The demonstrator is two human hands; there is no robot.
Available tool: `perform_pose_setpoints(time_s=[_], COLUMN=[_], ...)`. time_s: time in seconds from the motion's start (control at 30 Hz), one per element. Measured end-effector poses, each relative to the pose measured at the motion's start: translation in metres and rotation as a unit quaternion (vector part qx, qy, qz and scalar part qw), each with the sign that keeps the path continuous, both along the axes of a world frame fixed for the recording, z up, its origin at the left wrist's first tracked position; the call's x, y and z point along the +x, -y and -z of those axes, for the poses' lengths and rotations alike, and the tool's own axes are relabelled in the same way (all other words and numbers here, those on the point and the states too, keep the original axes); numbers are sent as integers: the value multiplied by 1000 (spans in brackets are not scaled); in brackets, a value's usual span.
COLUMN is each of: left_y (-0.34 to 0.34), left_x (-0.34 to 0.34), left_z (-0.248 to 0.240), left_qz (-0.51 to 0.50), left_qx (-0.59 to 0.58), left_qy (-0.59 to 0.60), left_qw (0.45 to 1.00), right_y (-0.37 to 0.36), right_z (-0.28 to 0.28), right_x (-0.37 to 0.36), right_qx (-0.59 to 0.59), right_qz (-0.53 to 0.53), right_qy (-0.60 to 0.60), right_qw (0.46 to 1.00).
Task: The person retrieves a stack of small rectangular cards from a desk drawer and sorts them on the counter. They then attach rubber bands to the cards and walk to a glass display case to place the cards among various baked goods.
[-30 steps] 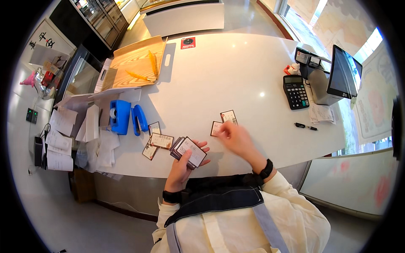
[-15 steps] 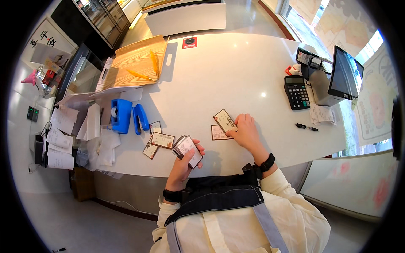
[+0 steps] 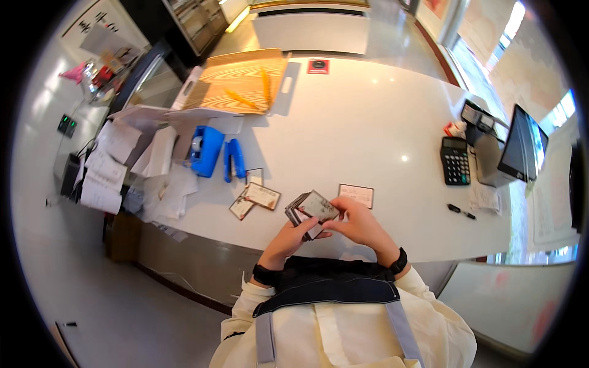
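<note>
The left hand (image 3: 293, 236) holds a stack of cards (image 3: 310, 209) in a closed grip, just above the near edge of the white worktop (image 3: 368, 122). The right hand (image 3: 359, 224) meets the stack from the right; its fingers are pinched narrow on the top card, which sits slightly askew on the pile

Progress, judged from the layout: part of the deck is already out on the worktop. A single card (image 3: 356, 195) lies face up just beyond the right-hand grip. A small group of three cards (image 3: 257, 195) lies beyond and to the left of the left-hand grip, two of them overlapping and one a little farther off. The larger share of the cards remains in the held stack, so most of the laying-out appears still to be done

Surroundings: farther left of the grip stand a blue tape dispenser (image 3: 205, 150) and a blue stapler (image 3: 234, 161), with loose papers (image 3: 153, 159) spread past them. A shallow cardboard box (image 3: 236, 86) lies well beyond. To the far right are a black calculator (image 3: 454, 161), a black pen (image 3: 461, 211) and a monitor (image 3: 521, 150). The worktop surface directly beyond the grip carries nothing between the two card positions, so no item obstructs placement there
</note>
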State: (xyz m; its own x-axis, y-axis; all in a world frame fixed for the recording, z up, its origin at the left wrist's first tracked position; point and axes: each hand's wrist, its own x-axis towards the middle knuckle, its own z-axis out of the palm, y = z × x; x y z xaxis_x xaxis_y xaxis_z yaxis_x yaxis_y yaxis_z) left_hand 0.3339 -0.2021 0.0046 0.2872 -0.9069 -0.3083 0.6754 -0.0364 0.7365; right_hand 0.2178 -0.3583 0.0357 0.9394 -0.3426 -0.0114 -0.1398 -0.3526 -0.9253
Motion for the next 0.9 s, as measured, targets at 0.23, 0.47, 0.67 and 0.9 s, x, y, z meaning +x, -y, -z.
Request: perform_pose_setpoints(time_s=[0.23, 0.47, 0.67, 0.9], left_y=[-17, -13, -27, -38], left_x=[1, 2, 0, -8], left_z=[-1, -1, 3, 13], left_qz=[-82, -40, -26, 77], left_qx=[-95, -248, -106, -61], left_qy=[-97, -223, -72, 17], left_qw=[987, 942, 991, 995], right_y=[38, 46, 42, -50], right_z=[27, 26, 27, 25], right_x=[0, -5, -10, 0], right_qx=[-328, -285, 7, 299], right_qz=[202, 156, 103, 115], right_qy=[39, -213, -60, 95], right_qw=[922, 921, 993, 943])
